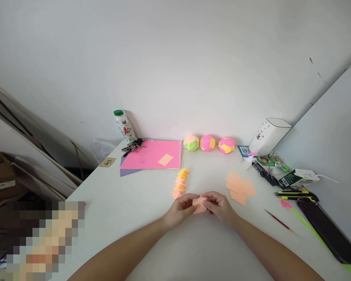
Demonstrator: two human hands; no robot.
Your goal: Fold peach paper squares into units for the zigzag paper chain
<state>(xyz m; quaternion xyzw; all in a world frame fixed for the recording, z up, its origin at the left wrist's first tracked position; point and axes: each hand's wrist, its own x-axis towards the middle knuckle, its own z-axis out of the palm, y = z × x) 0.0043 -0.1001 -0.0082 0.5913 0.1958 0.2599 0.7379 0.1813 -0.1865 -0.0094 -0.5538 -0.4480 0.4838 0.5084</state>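
Between my two hands, just above the white table, is a peach paper sheet (199, 205). My left hand (179, 210) pinches its left side, and my right hand (219, 207) grips its right edge with thumb and fingers. A row of folded paper pieces (180, 182) in peach and yellow lies just beyond my left hand. To the right of my right hand several loose peach sheets (239, 189) overlap flat on the table. Three faceted paper balls stand by the wall: a green and peach ball (191, 143), a pink and yellow ball (207, 143) and another pink ball (226, 145).
A pink sheet (152, 154) with one peach paper (165, 160) lies at the back left, near a white bottle (125, 127) and black clips (134, 145). Rightward are a white box (269, 136), a utility knife (296, 194), a paintbrush (277, 219) and a black case (327, 230).
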